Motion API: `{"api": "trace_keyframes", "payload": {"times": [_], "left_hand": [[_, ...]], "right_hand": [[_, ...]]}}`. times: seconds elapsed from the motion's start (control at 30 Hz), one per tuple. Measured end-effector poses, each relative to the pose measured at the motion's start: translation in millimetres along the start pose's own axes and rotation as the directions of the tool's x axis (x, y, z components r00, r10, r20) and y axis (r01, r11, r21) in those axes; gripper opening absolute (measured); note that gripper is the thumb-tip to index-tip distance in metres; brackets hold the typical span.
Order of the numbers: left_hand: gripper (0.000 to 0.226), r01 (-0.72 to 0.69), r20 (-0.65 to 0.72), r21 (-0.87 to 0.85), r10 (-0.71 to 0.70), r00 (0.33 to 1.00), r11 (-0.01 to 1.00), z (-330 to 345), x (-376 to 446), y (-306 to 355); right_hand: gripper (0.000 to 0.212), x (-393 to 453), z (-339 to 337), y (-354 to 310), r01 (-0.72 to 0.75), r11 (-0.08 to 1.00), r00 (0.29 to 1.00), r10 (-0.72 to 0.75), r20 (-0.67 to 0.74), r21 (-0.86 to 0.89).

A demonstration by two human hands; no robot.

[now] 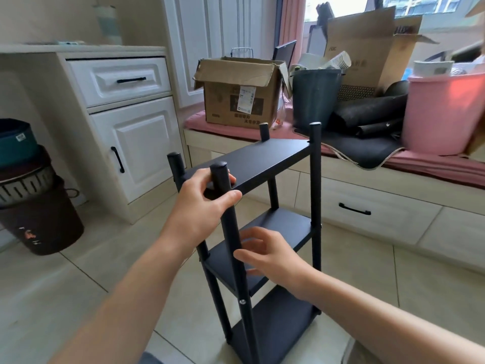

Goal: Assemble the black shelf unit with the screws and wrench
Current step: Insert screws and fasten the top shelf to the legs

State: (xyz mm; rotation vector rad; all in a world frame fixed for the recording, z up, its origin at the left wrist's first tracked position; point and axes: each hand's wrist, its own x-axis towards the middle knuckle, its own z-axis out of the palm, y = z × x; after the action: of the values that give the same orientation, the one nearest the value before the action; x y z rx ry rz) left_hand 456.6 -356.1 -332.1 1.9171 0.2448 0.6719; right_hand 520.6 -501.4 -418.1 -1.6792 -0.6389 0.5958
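Pale tiled floor (354, 271), grey grout lines: carries the black shelf unit (262, 232), standing upright on four posts, three tiers. Also on the floor, left side, a dark brown bin (39, 219) with other containers stacked in it, beside a white cabinet (136, 143) with black handles. Window bench (367, 195), light wood with a drawer front, topped by a pink cushion (433, 166): on the cushion, an open cardboard box (236, 95), a dark bucket (315, 98), a dark mat (362, 151) hanging over the front edge with black rolls (367, 114) lying on it, a pink tub (443, 111), and a larger cardboard box (367, 48) behind.
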Motion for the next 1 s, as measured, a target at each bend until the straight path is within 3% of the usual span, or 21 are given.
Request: {"api": "trace_keyframes", "payload": {"times": [0.17,0.27,0.33,0.4,0.53,0.7,0.8,1.0], "left_hand": [[0.022,-0.114,-0.136,0.115,0.130,0.982,0.987,20.4,-16.3,-1.0],[0.044,-0.099,-0.122,0.180,0.122,0.985,0.979,29.2,-23.2,-8.9],[0.071,-0.090,-0.047,0.254,0.105,0.993,0.963,33.9,-28.9,-15.4],[0.081,-0.118,-0.020,0.288,0.130,0.991,0.950,37.4,-35.5,-18.8],[0.075,-0.100,0.050,0.215,0.092,0.995,0.971,33.6,-40.1,-17.2],[0.077,-0.038,0.045,0.189,0.030,0.999,0.981,15.9,-35.7,-19.5],[0.079,-0.020,0.012,0.173,0.018,1.000,0.985,7.5,-34.7,-25.6],[0.075,-0.021,-0.055,0.196,0.032,0.998,0.980,-17.6,-21.0,-46.1]], "right_hand": [[0.016,2.1,-24.0,-5.9,-0.055,0.998,0.998,0.056,0.039,-0.038],[0.009,8.1,-59.5,-5.5,-0.117,0.987,0.986,0.102,-0.133,-0.108],[0.010,12.1,-84.9,2.2,-0.181,0.983,0.934,0.159,-0.319,-0.041],[0.014,14.1,-105.3,11.7,-0.203,0.979,0.871,0.195,-0.452,0.031],[0.020,15.9,-129.0,25.0,-0.182,0.981,0.758,0.188,-0.624,0.074],[0.038,16.6,-139.2,30.0,-0.244,0.970,0.666,0.153,-0.730,-0.020],[0.049,15.7,-138.0,30.5,-0.213,0.971,0.699,0.072,-0.712,-0.112],[0.017,17.2,-124.5,31.1,-0.089,0.980,0.786,-0.041,-0.617,-0.179]]}}
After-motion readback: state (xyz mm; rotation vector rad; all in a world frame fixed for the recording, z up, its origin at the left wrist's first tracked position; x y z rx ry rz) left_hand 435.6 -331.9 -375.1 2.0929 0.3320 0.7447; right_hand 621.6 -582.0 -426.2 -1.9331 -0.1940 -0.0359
